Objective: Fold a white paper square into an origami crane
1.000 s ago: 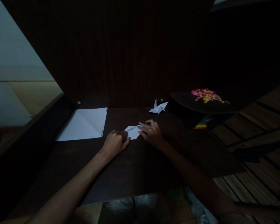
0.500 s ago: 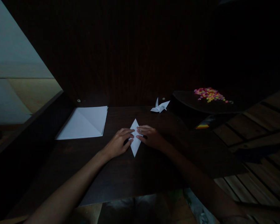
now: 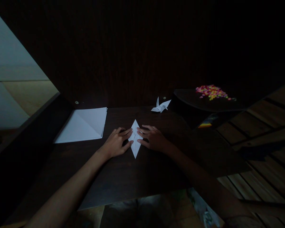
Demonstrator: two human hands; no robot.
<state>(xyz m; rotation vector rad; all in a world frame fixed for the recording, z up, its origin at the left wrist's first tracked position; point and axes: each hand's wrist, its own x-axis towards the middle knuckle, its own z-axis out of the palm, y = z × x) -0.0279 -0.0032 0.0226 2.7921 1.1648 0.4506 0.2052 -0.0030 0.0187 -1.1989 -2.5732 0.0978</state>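
A white folded paper diamond [image 3: 135, 148] lies flat on the dark wooden desk [image 3: 123, 177], one point away from me and one towards me. Creases run down its middle. My left hand [image 3: 117, 141] rests at its left edge, fingers stretched out, thumb and fingertips touching the paper. From the right, my right hand [image 3: 154, 137] lays its spread fingers and thumb on the other edge. Neither hand grips the paper. Beyond them, near the back panel, stands a folded white paper crane [image 3: 160, 107].
To the left lies a stack of white paper sheets [image 3: 85, 125], the top one creased diagonally. A raised side board [image 3: 26, 126] bounds the desk there. On a curved shelf [image 3: 187, 96] at the right sits a pile of small colourful pieces [image 3: 212, 91]. Wooden slats [image 3: 254, 126] lie beyond.
Both hands have slid slightly outward from the middle of the folded paper, showing more of its centre. The whole view has shifted a little; the paper stays in place on the desk.
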